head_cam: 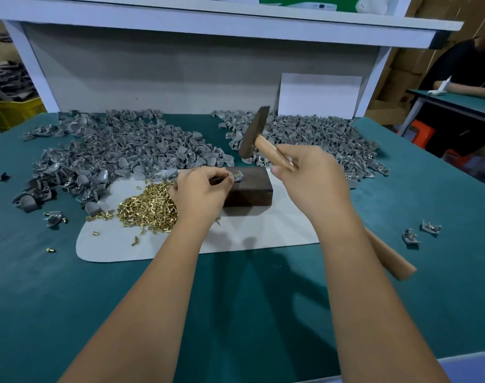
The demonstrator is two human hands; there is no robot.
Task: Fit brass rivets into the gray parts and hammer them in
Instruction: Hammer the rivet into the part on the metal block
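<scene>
1. Hammering is the step in hand: the right hand [310,172] is curling round the wooden handle of the hammer [253,134], close up under the head, and holding the head raised above the far right corner of the dark block [249,186].
2. The left hand [200,190] is pinching a gray part [237,176] against the block's top, near its left end, with a brass rivet [236,174] standing in it; a thin dark tool seems to be lying under those fingers, though I cannot tell what it is.
3. The hammer's long axis is running from the person's right up toward the block, with the head tilting and its striking face pointing down and left, toward the part.
4. The rivet appears to be pointing upward; the part's own long axis is too small to judge.
5. To do this well, I judge that the blow should be landing square on the rivet, short and light, with the fingertips staying to the left of the rivet.
6. Loose brass rivets [150,208] are lying heaped just left of the block, gray parts [119,150] piled behind it.
</scene>
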